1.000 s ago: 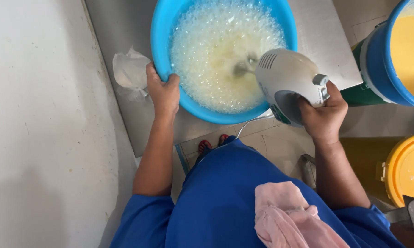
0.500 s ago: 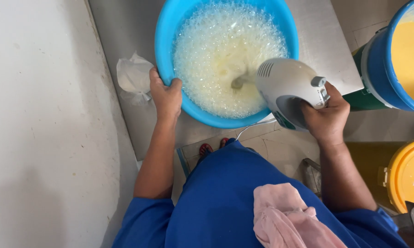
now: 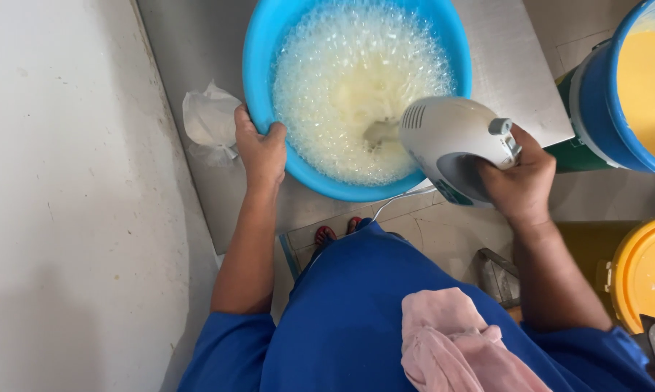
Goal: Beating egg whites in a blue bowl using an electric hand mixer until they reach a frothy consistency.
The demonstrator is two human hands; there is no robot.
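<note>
nearest the camera, a pink cloth [image 3: 451, 341] lies bunched on the person's blue clothing [image 3: 356, 319], right at the bottom of the view. just past it, red shoes [image 3: 336, 231] peek out on the tiled floor [image 3: 443, 232], between the clothing and the desk edge. off to the right, low down, a yellow lidded bucket [image 3: 647, 272] sits on the floor.

up to the hands now. the left hand [image 3: 260, 149] is clamped on the near-left rim of the blue bowl [image 3: 258, 58], thumb hooked over the inside edge, fingers underneath. the right hand [image 3: 520, 181] is wrapped tight round the handle of a white mixer [image 3: 451, 138], which is tilted in over the bowl's near-right rim. its beaters are down in the froth [image 3: 342, 80], blurred, so their shape can't be made out. a white cord [image 3: 400, 199] trails from the mixer down past the desk edge.

the bowl itself stands on the grey desk [image 3: 197, 43], filled with pale, bubbly, yellowish-white foam, coarse bubbles round the edge and a smoother patch near the beaters. just left of the bowl, touching the left hand's side, a crumpled white bag [image 3: 207, 120] lies on the desk.

far right, a blue tub [image 3: 596, 94] of smooth yellow batter [image 3: 647, 80] sits apart from the bowl, cut off by the frame. a pale wall [image 3: 66, 203] fills the whole left side.
</note>
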